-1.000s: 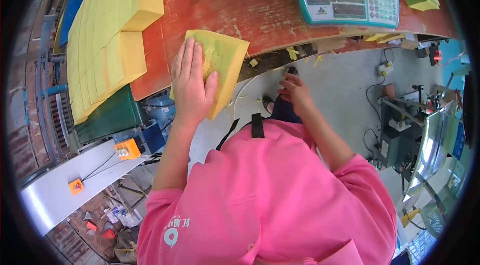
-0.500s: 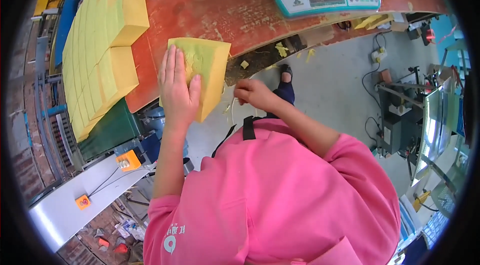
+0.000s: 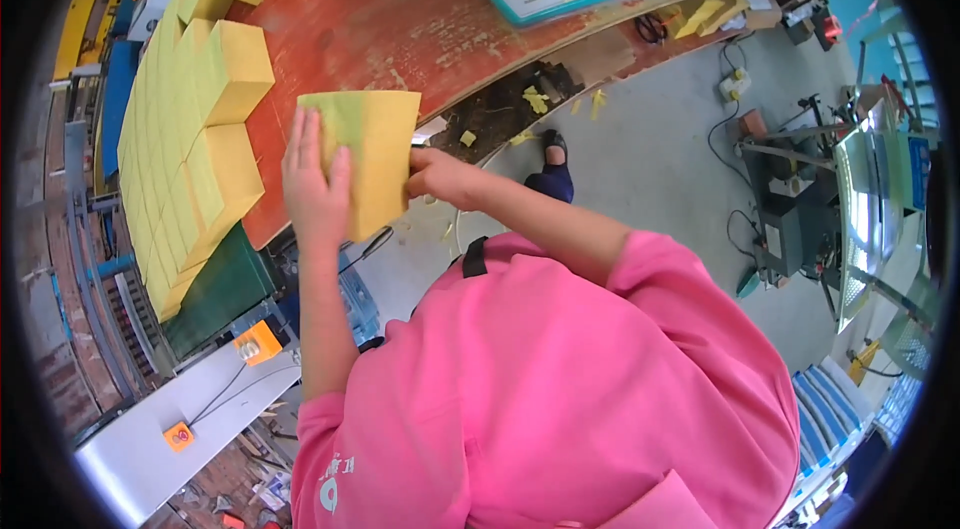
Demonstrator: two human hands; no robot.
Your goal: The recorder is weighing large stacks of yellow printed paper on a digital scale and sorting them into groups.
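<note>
Steadying the block (image 3: 385, 159) at the front edge of the table (image 3: 350, 24), we should press evenly with the left hand (image 3: 318, 197), laid flat, thumb spread, and brace square with the right hand (image 3: 447, 177), curled at the block's right side, whether clamped we can't tell.

We log a loose pink short-sleeved shirt (image 3: 560, 359), creased, filling the lower centre. White printed logo (image 3: 328, 495) on it, lower left of the frame. Short black strap (image 3: 475, 257) at its upper edge, mid-frame. Navy trouser leg (image 3: 550, 186), dark shoe (image 3: 554, 138) above centre; we can't tell shoe type. Left hand (image 3: 318, 187) and right hand (image 3: 442, 179) bare.
</note>
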